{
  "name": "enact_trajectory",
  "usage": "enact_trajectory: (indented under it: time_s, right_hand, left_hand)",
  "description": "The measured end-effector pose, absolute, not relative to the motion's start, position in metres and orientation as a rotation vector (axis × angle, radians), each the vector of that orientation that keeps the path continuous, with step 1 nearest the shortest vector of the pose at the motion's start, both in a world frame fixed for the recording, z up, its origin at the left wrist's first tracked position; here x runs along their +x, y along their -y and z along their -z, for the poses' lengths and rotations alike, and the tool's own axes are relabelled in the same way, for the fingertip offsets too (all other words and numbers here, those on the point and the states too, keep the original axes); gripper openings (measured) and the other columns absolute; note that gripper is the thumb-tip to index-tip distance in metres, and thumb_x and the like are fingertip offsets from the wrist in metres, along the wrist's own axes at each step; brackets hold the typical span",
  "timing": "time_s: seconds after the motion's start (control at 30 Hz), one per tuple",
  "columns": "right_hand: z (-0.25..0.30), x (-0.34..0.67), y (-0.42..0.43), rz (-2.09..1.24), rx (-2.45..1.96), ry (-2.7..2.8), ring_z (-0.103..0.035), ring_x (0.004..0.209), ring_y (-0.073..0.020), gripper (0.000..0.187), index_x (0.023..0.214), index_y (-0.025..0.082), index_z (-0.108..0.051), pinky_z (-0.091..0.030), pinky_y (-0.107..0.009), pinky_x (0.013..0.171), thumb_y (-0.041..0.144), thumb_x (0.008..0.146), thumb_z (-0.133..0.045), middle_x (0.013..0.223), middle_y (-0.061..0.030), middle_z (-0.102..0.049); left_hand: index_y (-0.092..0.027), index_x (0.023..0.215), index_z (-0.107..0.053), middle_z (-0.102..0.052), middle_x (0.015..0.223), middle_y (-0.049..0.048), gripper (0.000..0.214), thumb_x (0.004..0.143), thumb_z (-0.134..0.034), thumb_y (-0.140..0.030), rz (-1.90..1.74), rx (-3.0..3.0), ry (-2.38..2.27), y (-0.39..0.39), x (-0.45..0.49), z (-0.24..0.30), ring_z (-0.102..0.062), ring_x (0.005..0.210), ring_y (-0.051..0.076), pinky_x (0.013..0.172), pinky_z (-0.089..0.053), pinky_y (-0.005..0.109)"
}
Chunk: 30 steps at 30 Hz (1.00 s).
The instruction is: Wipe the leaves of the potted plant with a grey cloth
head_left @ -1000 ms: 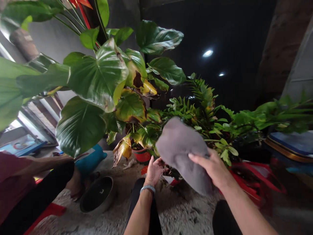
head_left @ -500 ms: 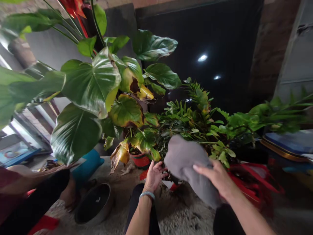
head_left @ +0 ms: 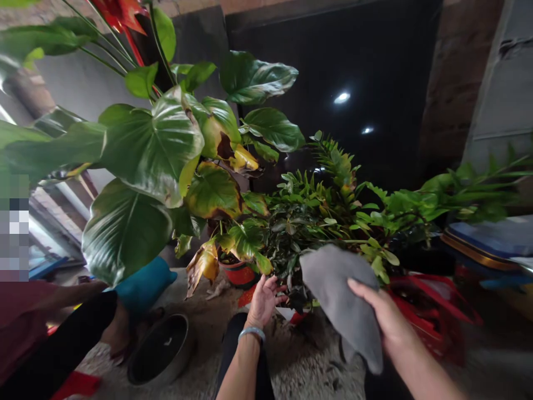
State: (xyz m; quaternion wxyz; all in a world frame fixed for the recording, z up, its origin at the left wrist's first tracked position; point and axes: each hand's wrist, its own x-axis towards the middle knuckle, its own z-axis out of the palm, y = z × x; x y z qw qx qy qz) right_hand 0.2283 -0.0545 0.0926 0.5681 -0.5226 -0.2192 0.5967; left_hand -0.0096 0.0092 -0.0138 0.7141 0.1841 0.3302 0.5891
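Grey cloth (head_left: pixel 343 303) hangs near, right of centre. From left to right, a round basin (head_left: pixel 185 351) stands on the floor (head_left: pixel 297 369), the left hand's (head_left: pixel 264 303) grip is loosely spread, and the right hand's (head_left: pixel 387 314) grip holds the cloth.

A plain grey cloth (head_left: pixel 339 291), softly creased, hangs slantwise from the right grip (head_left: pixel 383 315), its lower end drooping.

A big broad-leaved plant (head_left: pixel 152 139), some leaves browned and yellowing, a glossy black panel (head_left: pixel 316 61) behind catching two bright lights (head_left: pixel 342 98), a round basin (head_left: pixel 160 344) on gritty floor (head_left: pixel 308 366), someone's black-clad leg (head_left: pixel 62 339) beside it, a red container (head_left: pixel 420 328) opposite, a blue-topped, gold-rimmed box (head_left: pixel 478 247) farther over.
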Motion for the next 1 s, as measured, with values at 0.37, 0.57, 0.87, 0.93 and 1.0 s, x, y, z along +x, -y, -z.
enact_trajectory:
  time_s: [0.37, 0.57, 0.87, 0.93, 1.0]
  right_hand:
    - [-0.093, 0.192, 0.018, -1.539, -1.208, 0.240, -0.073, 0.070, -0.0307, 0.007, 0.069, 0.017, -0.068, -0.060, -0.040, 0.070, 0.020, 0.063, -0.069, 0.059, -0.0101, -0.073]
    - [-0.110, 0.219, 0.053, -1.654, -1.142, 0.187, -0.074, 0.067, -0.0281, 0.020, 0.085, 0.016, -0.072, -0.061, -0.038, 0.069, 0.023, 0.066, -0.071, 0.065, -0.0079, -0.076]
    - [-0.111, 0.185, 0.020, -1.581, -1.071, 0.219, -0.074, 0.079, -0.0294, 0.019, 0.083, 0.017, -0.070, -0.060, -0.038, 0.076, 0.020, 0.064, -0.071, 0.065, -0.0077, -0.076]
    - [-0.084, 0.181, 0.052, -1.748, -1.250, 0.201, -0.074, 0.079, -0.0314, 0.018, 0.076, 0.016, -0.071, -0.059, -0.037, 0.075, 0.026, 0.062, -0.074, 0.061, -0.0104, -0.074]
    - [-0.073, 0.182, 0.078, -1.839, -1.294, 0.265, -0.074, 0.076, -0.0332, 0.024, 0.073, 0.015, -0.072, -0.059, -0.039, 0.071, 0.033, 0.058, -0.076, 0.060, -0.0113, -0.074]
  left_hand:
    - [-0.016, 0.079, -0.068, -0.071, 0.084, 0.0098, 0.032, 0.085, -0.056, -0.044, -1.281, 0.416, -0.727, -0.007, -0.010, 0.014, -0.064, 0.076, 0.022, 0.065, -0.047, 0.033]
    - [-0.016, 0.078, -0.069, -0.070, 0.080, 0.0089, 0.031, 0.085, -0.057, -0.044, -1.293, 0.413, -0.751, -0.005, -0.012, 0.013, -0.065, 0.075, 0.022, 0.065, -0.047, 0.033]
    - [-0.016, 0.085, -0.070, -0.071, 0.087, 0.0089, 0.033, 0.081, -0.061, -0.048, -1.290, 0.475, -0.710, -0.005, -0.008, 0.019, -0.064, 0.078, 0.022, 0.068, -0.047, 0.034]
    - [-0.016, 0.085, -0.070, -0.071, 0.088, 0.0092, 0.035, 0.080, -0.061, -0.050, -1.290, 0.504, -0.699, -0.004, -0.009, 0.020, -0.065, 0.082, 0.023, 0.072, -0.048, 0.035]
    - [-0.016, 0.085, -0.071, -0.072, 0.087, 0.0097, 0.037, 0.080, -0.061, -0.052, -1.287, 0.515, -0.700, -0.002, -0.009, 0.019, -0.065, 0.085, 0.025, 0.076, -0.048, 0.036]
